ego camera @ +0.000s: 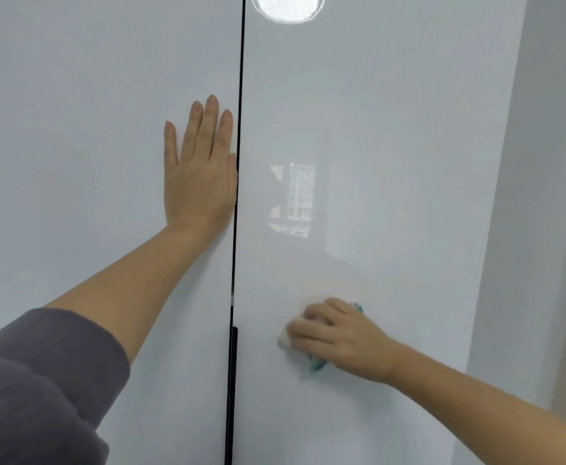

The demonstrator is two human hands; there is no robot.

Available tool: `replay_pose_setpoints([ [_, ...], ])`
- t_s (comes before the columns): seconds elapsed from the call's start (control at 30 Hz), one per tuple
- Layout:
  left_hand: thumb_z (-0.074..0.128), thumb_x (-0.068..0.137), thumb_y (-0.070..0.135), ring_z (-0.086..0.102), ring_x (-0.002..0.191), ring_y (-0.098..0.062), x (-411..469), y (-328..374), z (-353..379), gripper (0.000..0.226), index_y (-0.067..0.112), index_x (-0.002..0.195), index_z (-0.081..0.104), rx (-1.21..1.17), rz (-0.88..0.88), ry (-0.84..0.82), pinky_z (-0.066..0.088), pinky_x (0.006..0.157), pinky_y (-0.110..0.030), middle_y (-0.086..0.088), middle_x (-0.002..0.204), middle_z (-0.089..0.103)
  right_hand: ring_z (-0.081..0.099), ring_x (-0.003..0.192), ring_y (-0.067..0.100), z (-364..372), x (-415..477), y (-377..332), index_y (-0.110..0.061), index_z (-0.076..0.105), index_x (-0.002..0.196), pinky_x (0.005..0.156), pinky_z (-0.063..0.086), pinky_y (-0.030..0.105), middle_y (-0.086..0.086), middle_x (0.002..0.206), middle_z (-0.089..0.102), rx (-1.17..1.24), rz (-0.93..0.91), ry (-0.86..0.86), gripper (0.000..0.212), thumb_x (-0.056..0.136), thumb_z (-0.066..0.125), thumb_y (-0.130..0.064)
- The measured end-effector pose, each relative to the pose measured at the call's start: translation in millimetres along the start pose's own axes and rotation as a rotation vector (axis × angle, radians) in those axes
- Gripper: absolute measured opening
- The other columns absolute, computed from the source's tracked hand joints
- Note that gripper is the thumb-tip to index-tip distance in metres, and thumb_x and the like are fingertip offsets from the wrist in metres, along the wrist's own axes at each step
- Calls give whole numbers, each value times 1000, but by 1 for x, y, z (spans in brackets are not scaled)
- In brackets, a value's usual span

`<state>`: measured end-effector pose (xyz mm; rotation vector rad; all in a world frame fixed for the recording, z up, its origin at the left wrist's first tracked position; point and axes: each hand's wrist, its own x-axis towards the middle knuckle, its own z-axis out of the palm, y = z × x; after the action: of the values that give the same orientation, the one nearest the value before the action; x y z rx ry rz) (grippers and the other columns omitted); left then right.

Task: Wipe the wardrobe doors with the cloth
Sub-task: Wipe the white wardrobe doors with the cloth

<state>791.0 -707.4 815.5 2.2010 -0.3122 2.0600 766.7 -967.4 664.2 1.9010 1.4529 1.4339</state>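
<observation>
Two glossy white wardrobe doors fill the view, the left door [73, 146] and the right door [392, 129], split by a thin dark gap [239, 129]. My left hand [201, 172] lies flat on the left door beside the gap, fingers spread and pointing up, holding nothing. My right hand [338, 333] presses a bunched cloth [317, 363] against the lower right door; the cloth is white with teal edges and mostly hidden under the fingers.
A black handle strip [233, 380] runs down the gap below my hands. The right door reflects a round ceiling lamp [288, 6] and a window [295, 199]. A grey wall [543, 162] borders the wardrobe on the right.
</observation>
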Motion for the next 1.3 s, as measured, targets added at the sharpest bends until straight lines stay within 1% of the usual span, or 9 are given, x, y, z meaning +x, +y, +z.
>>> replay_pose_setpoints([
  [0.2, 25, 104, 18, 8, 151, -27, 1, 5, -4, 51, 8, 154, 20, -5, -31, -45, 3, 121, -54, -10, 163, 12, 51, 99, 30, -65, 41, 113, -11, 68, 97, 80, 42, 40, -1, 110, 67, -88, 631, 381, 27, 75, 65, 5],
  [0.3, 29, 103, 13, 2, 151, -27, -5, 16, -6, 54, 8, 155, 16, -29, -81, -68, 0, 121, -54, -11, 164, 5, 50, 101, 30, -58, 41, 107, -10, 69, 96, 82, 43, 44, 0, 111, 66, -52, 724, 461, 27, 74, 60, 2],
  [0.4, 34, 102, 14, 3, 151, -28, -19, 40, -5, 56, 8, 155, 16, -53, 11, -78, 0, 121, -54, -12, 164, 4, 49, 105, 31, -35, 9, 73, -18, 64, 103, 91, 38, 38, 1, 116, 64, -1, 696, 399, 29, 77, 63, -4],
  [0.57, 39, 102, 13, 12, 150, -30, -30, 96, 7, 55, 5, 153, 22, -50, 195, -71, 7, 120, -56, -14, 162, 14, 48, 106, 25, -14, -65, 19, -23, 56, 110, 91, 36, 35, -6, 122, 59, 79, 365, 115, 30, 89, 51, -2],
  [0.73, 34, 103, 16, 12, 150, -28, -30, 130, 24, 53, 9, 154, 21, -51, 153, -116, 7, 120, -54, -12, 163, 14, 49, 109, 23, -27, -83, 36, -24, 56, 108, 90, 32, 32, -6, 122, 62, 88, 140, -65, 36, 82, 60, 1],
  [0.93, 28, 100, 22, 12, 151, -26, -34, 131, 32, 56, 11, 155, 22, -7, 146, -97, 5, 121, -52, -9, 163, 14, 58, 102, 33, -88, -64, 157, -25, 66, 102, 86, 44, 48, 1, 114, 68, 28, 496, 266, 27, 83, 66, -5],
  [1.03, 27, 100, 23, 9, 151, -26, -35, 131, 33, 57, 11, 155, 20, 7, 140, -101, 2, 121, -50, -8, 163, 12, 49, 105, 27, -115, -55, 198, -13, 70, 93, 86, 44, 49, 0, 111, 66, 22, 671, 375, 27, 77, 51, -3],
  [1.17, 27, 99, 22, 9, 151, -26, -35, 133, 34, 58, 11, 155, 21, 25, 141, -98, 4, 121, -51, -9, 163, 11, 49, 105, 27, -100, -74, 178, -12, 72, 92, 89, 43, 47, 2, 109, 66, 46, 707, 437, 33, 71, 52, 4],
  [1.3, 27, 99, 22, 9, 151, -26, -35, 132, 33, 58, 10, 155, 20, 35, 135, -95, 4, 121, -52, -9, 163, 12, 55, 101, 29, -61, -137, 101, -24, 67, 94, 91, 37, 36, 0, 109, 66, 139, 653, 323, 33, 74, 54, -2],
])
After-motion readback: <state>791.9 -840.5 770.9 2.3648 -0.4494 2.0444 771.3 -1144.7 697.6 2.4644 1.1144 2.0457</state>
